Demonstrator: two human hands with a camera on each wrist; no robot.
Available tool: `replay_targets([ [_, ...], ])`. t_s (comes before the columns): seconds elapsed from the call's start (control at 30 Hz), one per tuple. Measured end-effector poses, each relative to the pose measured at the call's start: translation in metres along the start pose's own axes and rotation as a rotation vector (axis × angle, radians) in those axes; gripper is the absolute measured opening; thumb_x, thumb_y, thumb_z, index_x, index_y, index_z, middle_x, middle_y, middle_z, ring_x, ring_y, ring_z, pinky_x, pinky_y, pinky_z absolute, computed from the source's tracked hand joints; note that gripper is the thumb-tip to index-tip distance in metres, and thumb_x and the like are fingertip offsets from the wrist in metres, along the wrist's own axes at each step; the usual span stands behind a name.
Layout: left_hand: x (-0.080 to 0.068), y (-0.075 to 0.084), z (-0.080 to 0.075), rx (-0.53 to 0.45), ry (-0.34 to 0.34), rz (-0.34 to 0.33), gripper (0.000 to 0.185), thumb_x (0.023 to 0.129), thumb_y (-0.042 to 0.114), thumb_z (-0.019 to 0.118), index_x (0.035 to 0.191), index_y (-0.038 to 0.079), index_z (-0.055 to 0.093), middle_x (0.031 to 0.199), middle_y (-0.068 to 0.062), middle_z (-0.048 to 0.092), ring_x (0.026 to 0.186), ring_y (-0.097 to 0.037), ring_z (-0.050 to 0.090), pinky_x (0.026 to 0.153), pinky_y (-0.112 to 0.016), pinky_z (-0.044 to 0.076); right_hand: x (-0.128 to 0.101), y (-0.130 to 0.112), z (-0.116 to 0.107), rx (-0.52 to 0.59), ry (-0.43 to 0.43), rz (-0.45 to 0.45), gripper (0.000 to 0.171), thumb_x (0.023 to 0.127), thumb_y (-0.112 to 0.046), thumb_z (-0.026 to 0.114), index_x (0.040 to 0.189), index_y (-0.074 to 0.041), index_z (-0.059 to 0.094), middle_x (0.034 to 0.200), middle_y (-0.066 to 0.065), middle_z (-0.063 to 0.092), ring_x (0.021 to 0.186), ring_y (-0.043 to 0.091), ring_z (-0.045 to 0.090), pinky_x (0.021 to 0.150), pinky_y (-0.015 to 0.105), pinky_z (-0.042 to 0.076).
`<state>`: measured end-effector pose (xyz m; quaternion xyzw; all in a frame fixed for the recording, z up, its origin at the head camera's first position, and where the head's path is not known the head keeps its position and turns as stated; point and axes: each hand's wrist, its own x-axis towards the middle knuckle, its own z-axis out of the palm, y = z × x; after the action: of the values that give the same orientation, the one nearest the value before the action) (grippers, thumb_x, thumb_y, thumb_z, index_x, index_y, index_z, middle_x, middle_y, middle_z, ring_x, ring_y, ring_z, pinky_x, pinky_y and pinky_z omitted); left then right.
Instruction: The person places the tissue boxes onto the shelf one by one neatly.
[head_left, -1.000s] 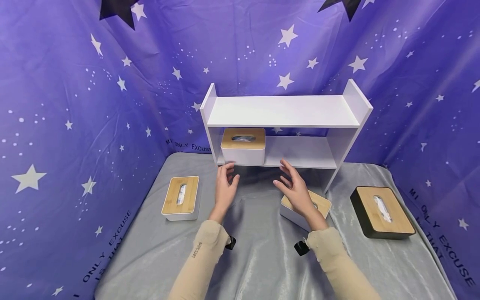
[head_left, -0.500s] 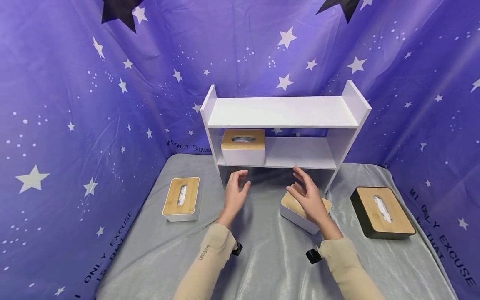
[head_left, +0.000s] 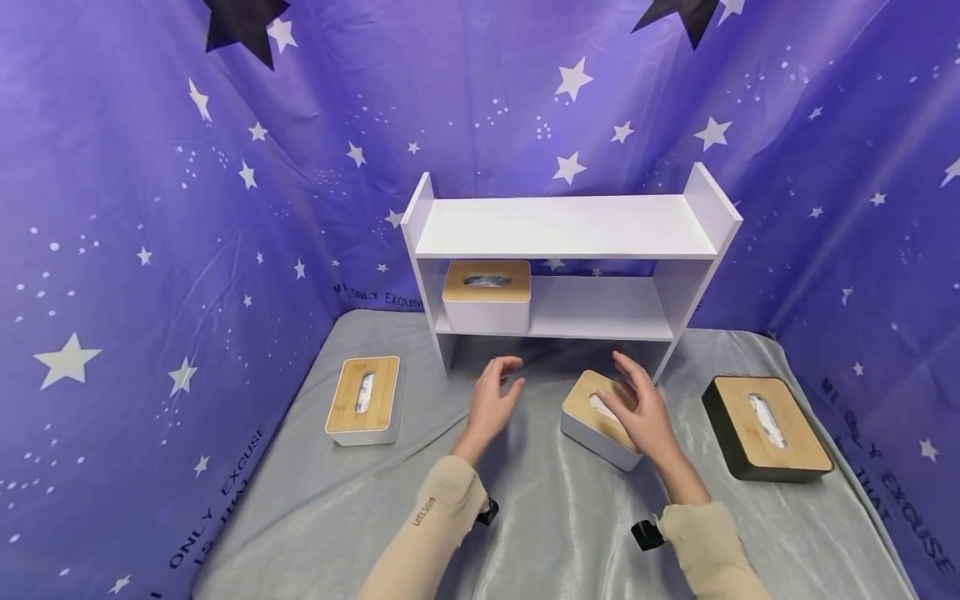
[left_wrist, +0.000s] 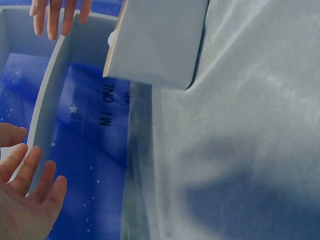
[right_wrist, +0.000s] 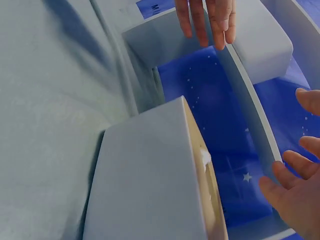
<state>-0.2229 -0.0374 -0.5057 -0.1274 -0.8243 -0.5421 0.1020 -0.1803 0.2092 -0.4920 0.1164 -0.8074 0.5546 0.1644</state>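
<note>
A white tissue box (head_left: 589,437) with a bamboo lid sits at an angle on the grey cloth, in front of the shelf's right half. Over its right side hovers my right hand (head_left: 647,423), fingers spread and loosely bent, covering part of the lid. To the box's left, my left hand (head_left: 492,408) hangs above the cloth with relaxed fingers and nothing in them. In the left wrist view the box (left_wrist: 160,42) stands apart from my left hand (left_wrist: 32,200). The right wrist view shows the box's grey-looking side (right_wrist: 142,175) and my right hand (right_wrist: 295,192) away from it.
A white two-tier shelf (head_left: 566,227) stands at the back, with another bamboo-lidded white tissue box (head_left: 487,312) on its lower board at left. A similar white box (head_left: 363,396) lies on the left, a black-sided one (head_left: 776,442) on the right. Starry purple curtains (head_left: 180,292) surround the cloth.
Both hands have drawn back from the shelf and moved right, toward the person. My right hand now overlaps the angled box's right side. The boxes have stayed in place.
</note>
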Motion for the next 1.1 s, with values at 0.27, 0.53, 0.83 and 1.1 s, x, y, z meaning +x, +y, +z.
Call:
replay_targets([
  [0.27,-0.005,0.000,0.018,0.027,-0.070,-0.010,0.030,0.095,0.007,0.064,0.125,0.005,0.063,0.127,-0.013,0.066,0.121,-0.031,0.062,0.102,-0.048,0.054,-0.018,0.009,-0.015,-0.060,0.092,-0.017,0.059,0.088,0.004,0.070,0.143,0.002,0.049,0.148,0.025,0.045,0.132,-0.016,0.035,0.108,-0.002,0.029],
  [0.53,-0.007,0.002,0.032,0.032,-0.104,-0.003,0.031,0.095,0.008,0.065,0.125,0.008,0.065,0.128,-0.012,0.068,0.120,-0.029,0.064,0.099,-0.041,0.057,-0.034,0.020,-0.029,-0.113,0.146,0.042,0.060,0.087,0.001,0.072,0.143,-0.003,0.051,0.147,0.025,0.046,0.129,-0.019,0.034,0.107,-0.003,0.027],
  [0.83,-0.014,0.002,0.049,0.000,-0.174,-0.026,0.036,0.096,0.016,0.066,0.129,0.004,0.063,0.131,-0.015,0.066,0.119,-0.031,0.064,0.099,-0.046,0.056,-0.051,0.034,-0.035,-0.150,0.162,0.102,0.064,0.086,0.000,0.074,0.144,0.003,0.047,0.147,0.027,0.045,0.125,-0.022,0.032,0.102,-0.006,0.027],
  [1.1,-0.015,-0.001,0.065,-0.055,-0.214,-0.062,0.041,0.096,0.017,0.066,0.133,-0.001,0.059,0.134,-0.018,0.063,0.120,-0.034,0.063,0.100,-0.042,0.056,-0.059,0.041,-0.033,-0.158,0.144,0.217,0.076,0.085,-0.006,0.076,0.151,0.001,0.037,0.151,0.027,0.039,0.141,0.015,0.040,0.101,-0.007,0.028],
])
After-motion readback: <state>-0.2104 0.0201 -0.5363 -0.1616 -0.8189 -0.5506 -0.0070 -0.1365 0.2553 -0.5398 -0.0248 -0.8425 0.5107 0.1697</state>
